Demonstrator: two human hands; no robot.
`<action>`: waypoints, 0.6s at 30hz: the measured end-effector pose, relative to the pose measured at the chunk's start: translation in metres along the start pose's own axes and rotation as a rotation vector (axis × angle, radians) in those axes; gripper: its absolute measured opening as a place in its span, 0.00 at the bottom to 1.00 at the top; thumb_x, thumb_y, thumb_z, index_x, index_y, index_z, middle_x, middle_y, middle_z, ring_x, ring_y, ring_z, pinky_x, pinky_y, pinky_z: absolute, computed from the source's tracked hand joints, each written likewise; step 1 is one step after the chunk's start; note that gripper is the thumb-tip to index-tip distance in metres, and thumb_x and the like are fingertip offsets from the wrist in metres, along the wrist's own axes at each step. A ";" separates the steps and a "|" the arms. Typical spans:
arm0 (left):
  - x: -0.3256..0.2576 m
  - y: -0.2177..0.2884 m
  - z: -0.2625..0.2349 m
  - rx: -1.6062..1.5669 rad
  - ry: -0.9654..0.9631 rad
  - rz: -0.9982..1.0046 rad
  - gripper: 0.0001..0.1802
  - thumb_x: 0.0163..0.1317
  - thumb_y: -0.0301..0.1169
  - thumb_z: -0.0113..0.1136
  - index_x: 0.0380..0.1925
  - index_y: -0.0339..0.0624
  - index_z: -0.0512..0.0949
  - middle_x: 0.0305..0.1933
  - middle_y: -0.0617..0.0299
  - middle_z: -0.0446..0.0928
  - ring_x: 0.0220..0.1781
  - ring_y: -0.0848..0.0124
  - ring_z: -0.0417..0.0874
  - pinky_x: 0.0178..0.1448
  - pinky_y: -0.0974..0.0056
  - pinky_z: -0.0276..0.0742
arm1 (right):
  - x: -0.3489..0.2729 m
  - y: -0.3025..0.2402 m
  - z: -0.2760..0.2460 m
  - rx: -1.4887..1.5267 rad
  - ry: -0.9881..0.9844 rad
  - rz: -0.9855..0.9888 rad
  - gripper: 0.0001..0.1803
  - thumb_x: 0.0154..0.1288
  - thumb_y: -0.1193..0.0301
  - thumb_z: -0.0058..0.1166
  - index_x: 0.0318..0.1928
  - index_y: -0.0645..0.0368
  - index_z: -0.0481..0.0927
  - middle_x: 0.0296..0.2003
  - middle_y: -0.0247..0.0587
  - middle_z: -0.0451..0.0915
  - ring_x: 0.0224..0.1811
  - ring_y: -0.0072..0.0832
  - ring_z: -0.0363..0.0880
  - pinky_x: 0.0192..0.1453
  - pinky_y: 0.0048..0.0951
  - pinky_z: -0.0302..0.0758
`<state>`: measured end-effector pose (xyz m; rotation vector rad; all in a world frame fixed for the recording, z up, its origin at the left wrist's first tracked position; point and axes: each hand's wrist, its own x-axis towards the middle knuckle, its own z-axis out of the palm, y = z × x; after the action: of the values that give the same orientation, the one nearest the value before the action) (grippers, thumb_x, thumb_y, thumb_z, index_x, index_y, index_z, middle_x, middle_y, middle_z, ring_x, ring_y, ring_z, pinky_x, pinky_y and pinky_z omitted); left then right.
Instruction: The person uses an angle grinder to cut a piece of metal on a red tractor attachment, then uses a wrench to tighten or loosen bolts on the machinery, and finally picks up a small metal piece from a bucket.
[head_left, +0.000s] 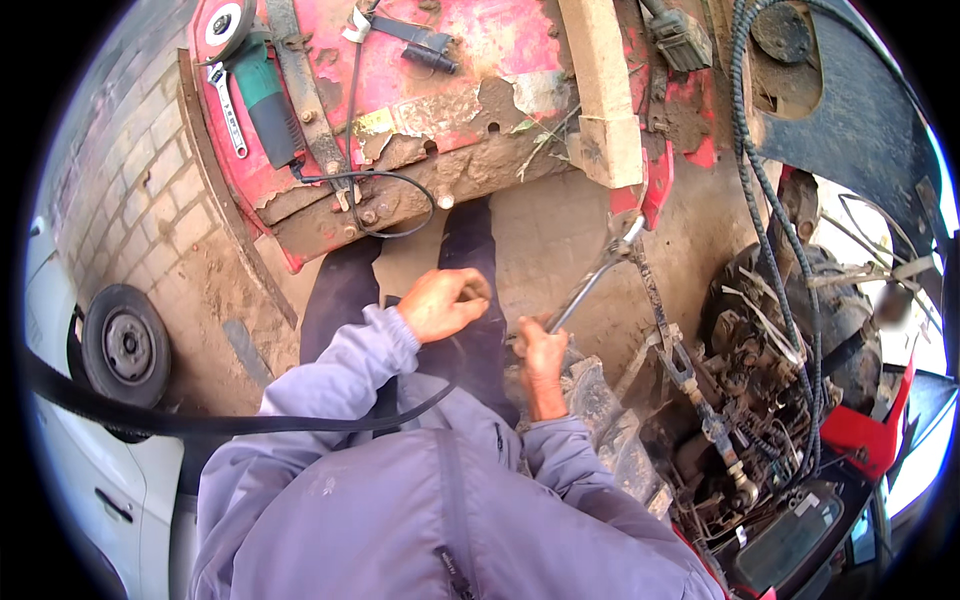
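Observation:
My right hand is closed around the lower end of a long-handled metal wrench. The wrench slants up and away to the right. Its far end meets a red bracket on the machine; the exact contact is too small to tell. My left hand is in front of my legs, apart from the wrench, with its fingers curled. Whatever it may hold is hidden. Ahead stands a red, mud-caked machine body with a beige beam on it.
An angle grinder and a combination wrench lie on the machine's left, with a cable looping over its edge. A rusty chain, linkage and tractor parts stand right. A wheel and white car are left.

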<state>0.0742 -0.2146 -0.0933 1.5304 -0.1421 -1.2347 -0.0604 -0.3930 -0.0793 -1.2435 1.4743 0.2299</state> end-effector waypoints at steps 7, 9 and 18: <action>-0.064 -0.061 -0.032 -0.014 0.090 -0.076 0.11 0.57 0.28 0.61 0.38 0.33 0.79 0.30 0.55 0.83 0.31 0.70 0.84 0.39 0.66 0.80 | -0.052 0.051 0.056 0.345 -0.127 0.218 0.15 0.57 0.81 0.57 0.19 0.54 0.68 0.13 0.27 0.64 0.10 0.17 0.57 0.15 0.23 0.54; -0.075 -0.067 -0.039 0.013 0.094 -0.108 0.10 0.58 0.27 0.61 0.38 0.33 0.79 0.29 0.54 0.82 0.31 0.69 0.85 0.40 0.65 0.80 | -0.056 0.065 0.055 0.338 -0.141 0.287 0.16 0.58 0.80 0.56 0.18 0.53 0.67 0.12 0.27 0.63 0.10 0.17 0.57 0.15 0.23 0.53; -0.111 -0.132 -0.059 0.251 0.125 -0.036 0.09 0.56 0.27 0.61 0.35 0.33 0.79 0.30 0.50 0.81 0.33 0.60 0.85 0.38 0.60 0.78 | -0.040 0.124 0.066 0.364 -0.118 0.360 0.16 0.60 0.81 0.54 0.19 0.53 0.65 0.13 0.23 0.58 0.11 0.16 0.52 0.17 0.23 0.51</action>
<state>0.0019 -0.0527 -0.1376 1.8291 -0.1942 -1.1787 -0.1240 -0.2714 -0.1277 -0.6600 1.5474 0.2553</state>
